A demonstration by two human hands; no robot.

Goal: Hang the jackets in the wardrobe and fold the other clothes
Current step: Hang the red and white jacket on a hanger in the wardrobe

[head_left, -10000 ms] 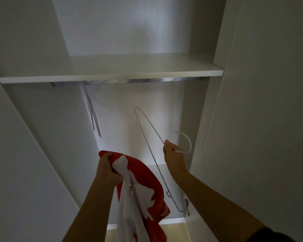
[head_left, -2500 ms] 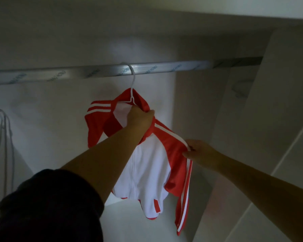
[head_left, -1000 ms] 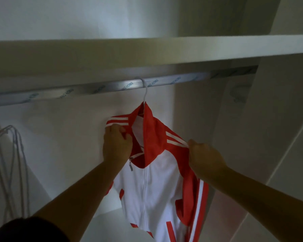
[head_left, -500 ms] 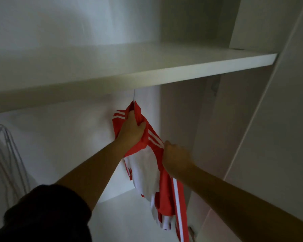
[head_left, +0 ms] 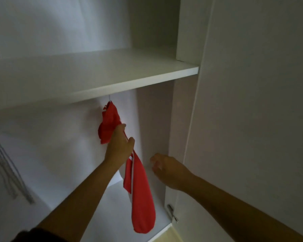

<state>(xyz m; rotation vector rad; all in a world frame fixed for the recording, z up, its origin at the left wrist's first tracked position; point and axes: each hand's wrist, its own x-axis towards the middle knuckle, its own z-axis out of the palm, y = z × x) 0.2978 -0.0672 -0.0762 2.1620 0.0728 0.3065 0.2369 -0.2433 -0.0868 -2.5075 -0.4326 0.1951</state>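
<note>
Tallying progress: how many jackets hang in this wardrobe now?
1: the red jacket with white stripes hangs under the white shelf, with the left hand gripping it. More could hide beyond the left edge.

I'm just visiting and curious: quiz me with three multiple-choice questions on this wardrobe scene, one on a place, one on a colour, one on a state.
1. The jacket: A lies on the floor; B hangs below the shelf; C lies on the shelf.
2. Its main colour: A red; B blue; C black.
3. The right hand is: A gripping a hanger; B holding the jacket; C open, holding nothing.
Answers: B, it hangs under the shelf's edge; A, red cloth with white stripes; C, its fingers are loose, apart from the jacket.
</note>
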